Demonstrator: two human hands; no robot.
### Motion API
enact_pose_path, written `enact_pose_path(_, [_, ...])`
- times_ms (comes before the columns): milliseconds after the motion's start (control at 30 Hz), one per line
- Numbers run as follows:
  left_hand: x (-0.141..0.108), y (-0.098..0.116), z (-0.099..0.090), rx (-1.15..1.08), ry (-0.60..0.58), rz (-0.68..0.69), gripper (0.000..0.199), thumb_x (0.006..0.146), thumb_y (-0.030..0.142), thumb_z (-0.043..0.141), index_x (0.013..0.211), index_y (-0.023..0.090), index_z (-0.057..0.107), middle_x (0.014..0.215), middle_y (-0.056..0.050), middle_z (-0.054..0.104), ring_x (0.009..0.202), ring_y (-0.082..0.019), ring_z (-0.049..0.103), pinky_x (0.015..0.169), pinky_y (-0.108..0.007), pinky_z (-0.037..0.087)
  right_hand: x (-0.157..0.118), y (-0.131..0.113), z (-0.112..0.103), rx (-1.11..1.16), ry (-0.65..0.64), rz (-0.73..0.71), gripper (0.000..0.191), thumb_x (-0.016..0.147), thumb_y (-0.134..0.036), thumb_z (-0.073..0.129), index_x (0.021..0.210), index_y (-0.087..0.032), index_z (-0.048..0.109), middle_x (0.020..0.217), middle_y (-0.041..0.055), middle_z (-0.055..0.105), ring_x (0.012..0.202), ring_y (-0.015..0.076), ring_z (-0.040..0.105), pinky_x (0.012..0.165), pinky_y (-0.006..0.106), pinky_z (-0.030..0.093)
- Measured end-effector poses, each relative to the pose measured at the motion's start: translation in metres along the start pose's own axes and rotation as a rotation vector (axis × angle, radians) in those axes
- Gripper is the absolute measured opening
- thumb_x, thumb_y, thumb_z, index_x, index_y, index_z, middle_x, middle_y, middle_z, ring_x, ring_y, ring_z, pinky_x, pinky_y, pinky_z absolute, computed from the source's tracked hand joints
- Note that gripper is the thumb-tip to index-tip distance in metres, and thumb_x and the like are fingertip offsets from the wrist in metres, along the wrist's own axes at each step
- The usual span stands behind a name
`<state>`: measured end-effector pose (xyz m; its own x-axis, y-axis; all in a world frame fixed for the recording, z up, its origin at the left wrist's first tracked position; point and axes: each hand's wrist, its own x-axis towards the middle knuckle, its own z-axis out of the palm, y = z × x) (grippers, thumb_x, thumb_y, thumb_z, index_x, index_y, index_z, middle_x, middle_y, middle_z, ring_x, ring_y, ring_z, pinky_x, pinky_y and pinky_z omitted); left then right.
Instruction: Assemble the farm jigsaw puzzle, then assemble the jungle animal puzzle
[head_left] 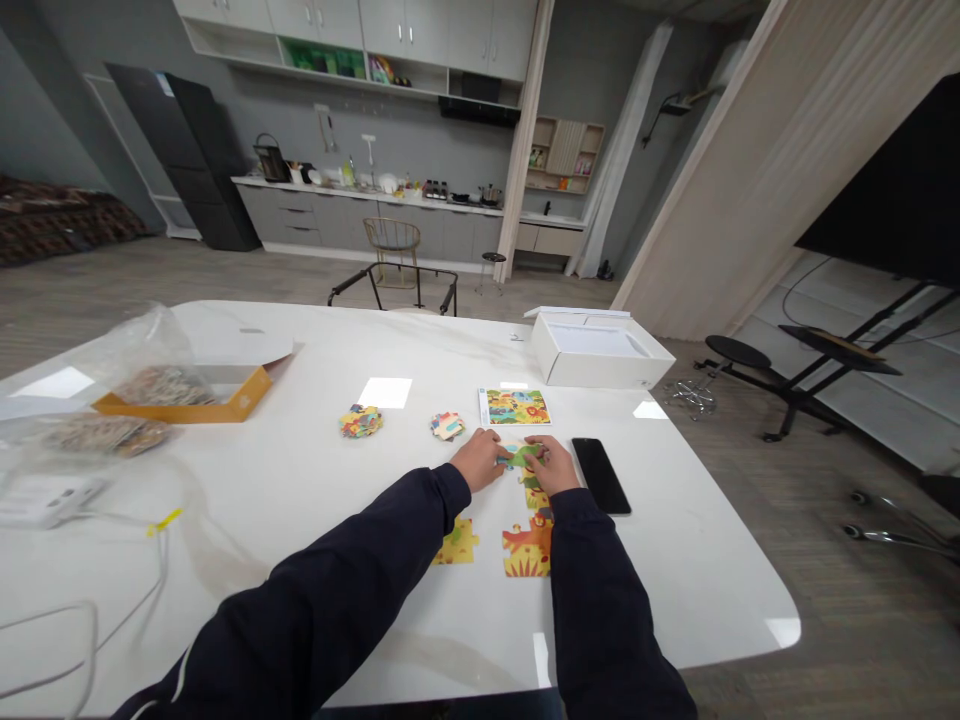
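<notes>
Beyond the near table edge, my left hand [480,460] and my right hand [553,466] meet at green jigsaw puzzle pieces [519,456]. The fingers of each hand are closed at the pieces' edges, and the exact seam between pieces is too small to make out. Yellow and orange joined puzzle pieces [525,553] run down from there, partly covered by my right hand and sleeve. A separate yellow piece [459,543] lies beside my left forearm. Just past my hands is the picture card [517,407], showing a lion and other animals.
Two piles of loose pieces, a larger one [361,421] and a smaller one [448,426], lie left of the card. A black phone [602,476] is at the right. Farther off stand a white box [596,352] and an orange box [247,397] with bagged pieces. A cable [154,590] crosses the left side.
</notes>
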<state>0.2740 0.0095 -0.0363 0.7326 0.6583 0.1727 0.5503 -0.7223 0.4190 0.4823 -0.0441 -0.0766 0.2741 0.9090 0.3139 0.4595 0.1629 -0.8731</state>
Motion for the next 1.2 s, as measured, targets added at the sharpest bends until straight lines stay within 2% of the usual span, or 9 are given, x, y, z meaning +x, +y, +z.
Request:
enact_pose_path(367, [0.001,0.015,-0.004,0.084,-0.012,-0.031,0.029,0.087,0.02,0.065,0.112,0.022,0.08,0.105,-0.014,0.068,0.108,-0.031,0.058,0.1,-0.043,0.047,0.0,-0.011,-0.001,0.024,0.027,0.016,0.026,0.066,-0.024,0.073,0.091,-0.021,0.078,0.069,-0.0022,0.059,0.057,0.0132,0.046,0.06,0.033,0.054])
enact_pose_path(533, [0.002,0.02,-0.005,0.107,-0.018,-0.033,0.031,0.087,0.018,0.063,0.113,0.019,0.079,0.107,-0.015,0.067,0.108,-0.031,0.057,0.101,-0.045,0.046,0.0,-0.011,-0.001,-0.011,0.026,0.008,0.025,0.066,-0.024,0.073,0.091,-0.021,0.077,0.072,-0.0009,0.061,0.062,0.0152,0.051,0.064,0.035,0.054])
enact_pose_path(667, [0.001,0.019,-0.006,0.12,-0.045,-0.015,0.031,0.086,0.012,0.06,0.109,0.019,0.079,0.108,-0.016,0.067,0.108,-0.032,0.057,0.099,-0.044,0.047,0.0,-0.01,-0.001,-0.043,0.018,0.0,0.024,0.068,-0.026,0.073,0.091,-0.021,0.076,0.078,0.0006,0.064,0.066,0.0169,0.054,0.066,0.036,0.054])
enact_pose_path(800, [0.0,0.015,-0.007,0.12,-0.064,-0.001,0.031,0.086,0.009,0.058,0.105,0.019,0.079,0.106,-0.015,0.068,0.108,-0.03,0.058,0.097,-0.041,0.048,0.0,-0.008,0.0,-0.073,0.015,0.001,0.024,0.068,-0.027,0.073,0.091,-0.021,0.076,0.072,-0.0005,0.06,0.059,0.0149,0.049,0.062,0.035,0.053])
enact_pose_path(1000, [0.0,0.022,-0.003,0.11,-0.043,0.003,0.029,0.09,0.011,0.054,0.109,0.015,0.075,0.116,-0.017,0.067,0.112,-0.031,0.056,0.103,-0.046,0.044,0.001,-0.005,0.0,-0.105,0.007,0.005,0.026,0.07,-0.029,0.071,0.094,-0.019,0.076,0.074,0.0004,0.06,0.061,0.0149,0.051,0.06,0.033,0.053])
enact_pose_path(1100, [-0.002,0.022,-0.002,0.095,-0.034,0.001,0.024,0.087,0.016,0.061,0.107,0.017,0.074,0.121,-0.016,0.066,0.114,-0.031,0.056,0.104,-0.046,0.044,0.001,-0.004,0.0,-0.118,0.001,0.009,0.027,0.07,-0.031,0.072,0.094,-0.019,0.076,0.075,0.0005,0.06,0.063,0.015,0.052,0.062,0.033,0.053])
enact_pose_path(1200, [-0.004,0.009,-0.009,0.066,0.003,-0.014,0.027,0.083,0.026,0.071,0.109,0.023,0.074,0.128,-0.01,0.064,0.115,-0.029,0.056,0.104,-0.042,0.045,0.001,-0.001,0.0,-0.119,0.0,0.014,0.028,0.07,-0.033,0.073,0.094,-0.018,0.076,0.075,0.0009,0.06,0.061,0.0144,0.052,0.061,0.033,0.052])
